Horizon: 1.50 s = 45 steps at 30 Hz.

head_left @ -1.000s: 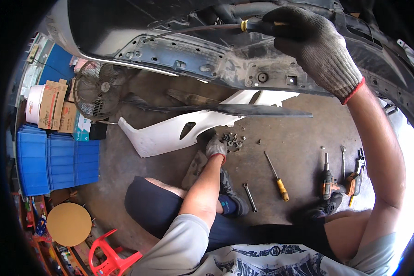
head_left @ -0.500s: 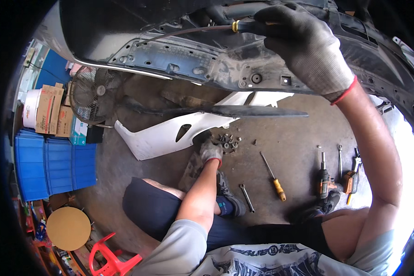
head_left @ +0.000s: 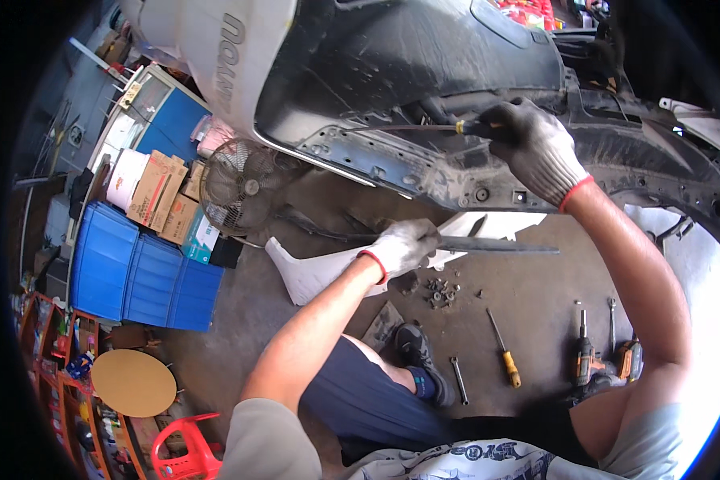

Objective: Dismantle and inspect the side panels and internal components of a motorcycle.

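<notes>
My right hand (head_left: 536,148), in a grey and black glove, grips the dark handle of a tool with a yellow band (head_left: 476,129), below the dark wheel-well panel (head_left: 408,56). The tool's long thin shaft (head_left: 400,128) runs left toward a perforated metal strip (head_left: 360,160) on the vehicle's frame. My gloved left hand (head_left: 404,244) is raised over the removed white body panel (head_left: 320,276) and dark long strip (head_left: 504,248), fingers curled; what is in it, if anything, is hidden.
Bolts (head_left: 444,293), a wrench (head_left: 458,380), screwdriver (head_left: 504,356) and drill (head_left: 584,360) lie on the floor (head_left: 256,336). A fan (head_left: 248,188), boxes (head_left: 160,192), blue bins (head_left: 104,256), round stool (head_left: 132,382) and red chair (head_left: 184,448) stand left.
My left hand has lifted from beside the bolts up and rightward. My view has shifted, showing more bodywork; my right hand still holds the tool, now lower in view.
</notes>
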Tool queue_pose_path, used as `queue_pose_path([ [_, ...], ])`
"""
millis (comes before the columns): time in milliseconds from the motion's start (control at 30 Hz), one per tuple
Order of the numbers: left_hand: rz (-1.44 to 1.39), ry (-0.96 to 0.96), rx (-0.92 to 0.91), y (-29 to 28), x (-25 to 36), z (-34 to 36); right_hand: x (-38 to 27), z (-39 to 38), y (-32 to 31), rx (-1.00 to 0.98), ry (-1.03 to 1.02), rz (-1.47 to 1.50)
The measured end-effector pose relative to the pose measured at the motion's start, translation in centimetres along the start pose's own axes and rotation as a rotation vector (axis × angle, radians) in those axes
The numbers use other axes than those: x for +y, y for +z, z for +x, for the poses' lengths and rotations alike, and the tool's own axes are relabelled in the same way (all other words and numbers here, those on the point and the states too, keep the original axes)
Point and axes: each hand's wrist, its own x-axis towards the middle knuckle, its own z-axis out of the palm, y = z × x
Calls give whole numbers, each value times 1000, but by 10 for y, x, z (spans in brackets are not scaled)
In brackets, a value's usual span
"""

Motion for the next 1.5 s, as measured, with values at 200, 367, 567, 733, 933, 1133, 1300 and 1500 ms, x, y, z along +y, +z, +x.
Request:
queue_pose_path([
  [200,-773,102,461,-62,27,-33,5,-33,-27,45,67,295],
  [367,-1301,232,572,-80,-2,-22,0,-59,-49,2,33,218],
  [567,-1588,265,504,-78,-16,-4,2,-78,-49,-25,41,299],
  [733,-1574,215,627,-74,-11,-1,2,-83,-45,-70,55,285],
  [933,-1633,232,603,-76,-9,-4,0,-83,-47,-82,79,287],
  [1133,-1606,245,605,-74,-8,0,1,-83,-50,-115,82,266],
  [1300,-1472,240,653,-73,-6,3,6,-85,-52,-241,218,429],
  [1500,-1550,233,741,-74,-3,9,6,-90,-41,-136,-9,217],
])
